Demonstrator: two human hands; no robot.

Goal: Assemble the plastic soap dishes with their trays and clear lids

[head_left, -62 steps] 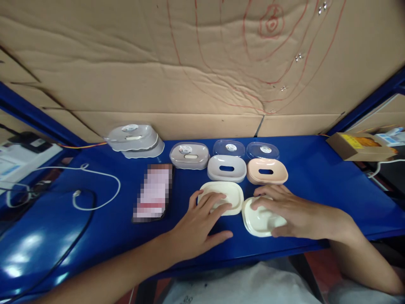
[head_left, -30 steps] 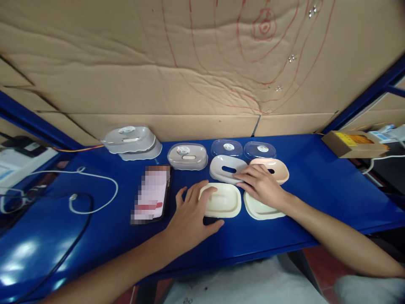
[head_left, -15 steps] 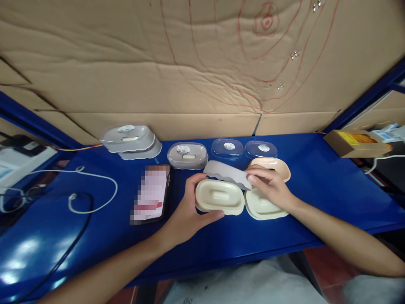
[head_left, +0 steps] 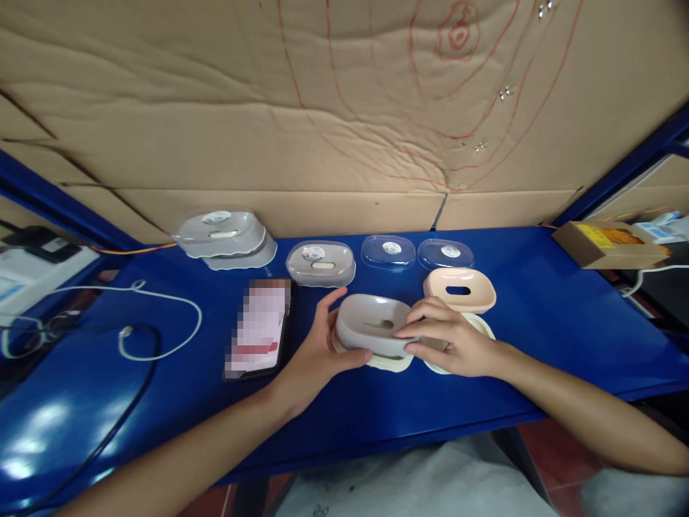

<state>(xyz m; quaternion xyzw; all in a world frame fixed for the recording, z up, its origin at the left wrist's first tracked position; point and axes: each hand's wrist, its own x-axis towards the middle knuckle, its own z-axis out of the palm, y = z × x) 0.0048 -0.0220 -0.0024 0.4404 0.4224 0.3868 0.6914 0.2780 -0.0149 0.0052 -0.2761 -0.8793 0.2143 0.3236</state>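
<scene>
Grasped at right end by right hand (head_left: 463, 346), over cream oval base (head_left: 394, 362), beside curled left hand (head_left: 313, 350) (grip indeterminable): grey slotted oval dish (head_left: 366, 327).

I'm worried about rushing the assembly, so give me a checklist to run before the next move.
1. Right hand gripping the grey dish at its right end: ok.
2. Left hand at the left end of that dish: ok; how firmly it holds, cannot tell.
3. Grey dish over the nearer-left cream base: ok.
4. Dish fully seated on that base: cannot tell; the fingers and the dish hide much of the join.
5. Peach dish upright: ok.
6. Phone apart from the left hand: ok.
</scene>
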